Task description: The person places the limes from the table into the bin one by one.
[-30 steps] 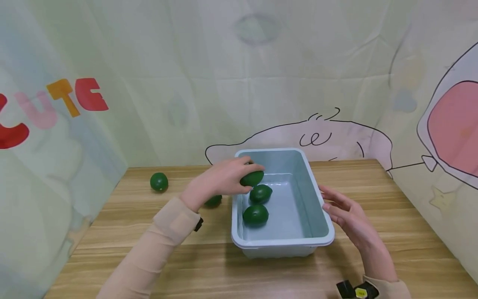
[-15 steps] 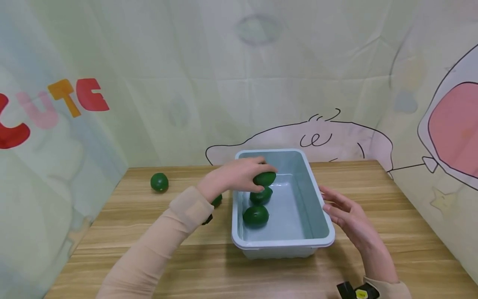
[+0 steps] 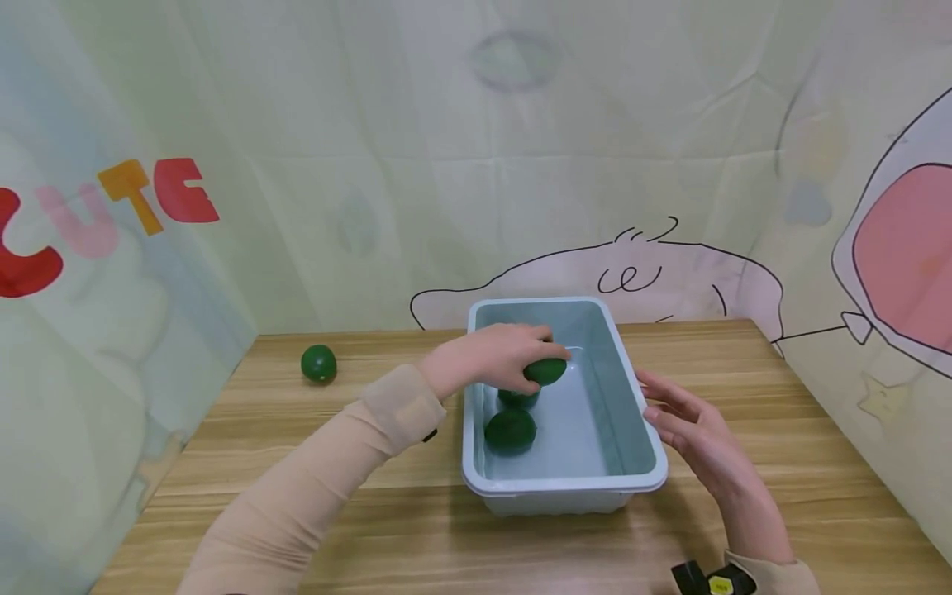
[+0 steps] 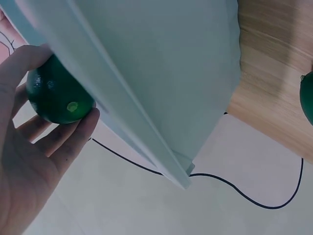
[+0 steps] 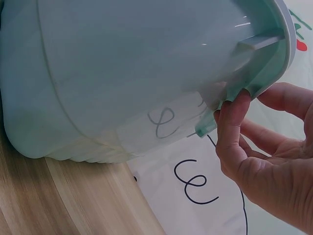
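My left hand (image 3: 498, 357) grips a dark green lime (image 3: 545, 371) over the inside of a pale blue plastic bin (image 3: 565, 482). In the left wrist view, fingers and thumb wrap that lime (image 4: 59, 92) beside the bin's rim. Below it on the bin's floor are two more limes; the nearer lime (image 3: 510, 430) shows whole, while the farther lime (image 3: 518, 399) is partly covered by the hand. On the bin's right side, my right hand (image 3: 687, 417) holds the rim, its thumb and fingers pinching the lip (image 5: 259, 88) in the right wrist view.
One lime (image 3: 319, 364) lies at the back left of the wooden table (image 3: 387, 529). Another lime (image 4: 307, 98) shows at the left wrist view's right edge, beside the bin. A printed cloth backdrop (image 3: 357, 207) stands behind the table.
My left hand has carried the lime rightward, farther over the bin. Its arm now covers the lime left of the bin in the head view. My right hand has stayed at the rim.
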{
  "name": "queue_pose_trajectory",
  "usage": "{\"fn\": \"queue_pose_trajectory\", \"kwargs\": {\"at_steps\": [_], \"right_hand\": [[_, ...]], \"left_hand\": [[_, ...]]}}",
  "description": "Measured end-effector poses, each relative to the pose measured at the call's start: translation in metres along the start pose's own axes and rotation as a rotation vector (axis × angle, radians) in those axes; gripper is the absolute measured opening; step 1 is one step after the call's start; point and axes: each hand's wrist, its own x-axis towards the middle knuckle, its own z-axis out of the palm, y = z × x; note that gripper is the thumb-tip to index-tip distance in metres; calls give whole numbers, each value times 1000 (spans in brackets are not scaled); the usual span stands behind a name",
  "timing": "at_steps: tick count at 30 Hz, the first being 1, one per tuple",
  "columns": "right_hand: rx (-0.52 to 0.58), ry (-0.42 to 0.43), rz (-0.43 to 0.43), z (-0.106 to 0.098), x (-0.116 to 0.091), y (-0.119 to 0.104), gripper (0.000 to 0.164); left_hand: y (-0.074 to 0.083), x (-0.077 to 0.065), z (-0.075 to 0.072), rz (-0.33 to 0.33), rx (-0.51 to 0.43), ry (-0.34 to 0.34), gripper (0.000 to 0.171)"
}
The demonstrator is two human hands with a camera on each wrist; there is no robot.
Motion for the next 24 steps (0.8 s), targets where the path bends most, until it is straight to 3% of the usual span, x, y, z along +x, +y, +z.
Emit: {"fn": "queue_pose_trajectory", "kwargs": {"at_steps": [15,24], "right_hand": [[-9,0,-2,-1,0,2,57],[-6,-2,-10,-2,1,2,57]], "left_hand": [[4,10,11,48,28,-2,55],[5,11,14,38,56,-15,53]]}}
